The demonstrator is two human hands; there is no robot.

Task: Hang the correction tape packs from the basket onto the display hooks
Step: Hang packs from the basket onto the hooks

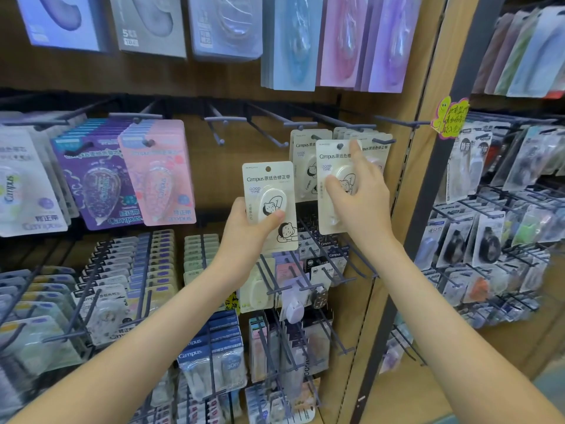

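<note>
My left hand (pixel 244 237) grips a cream Campus correction tape pack (pixel 269 191) upright in front of the display, thumb across its blister. My right hand (pixel 357 194) holds a second cream pack (pixel 328 179) by its blister, index finger raised along the card's top, its hang hole at the tip of a dark hook (pixel 339 146). More of the same cream packs (pixel 301 160) hang on the hooks just behind it. The basket is out of view.
Two bare hooks (pixel 220 136) jut out left of the cream packs. Pink (pixel 159 175) and purple packs (pixel 97 179) hang further left. Rows of packed hooks fill the lower shelves. A wooden divider (pixel 409 179) with a yellow note (pixel 449 117) stands at right.
</note>
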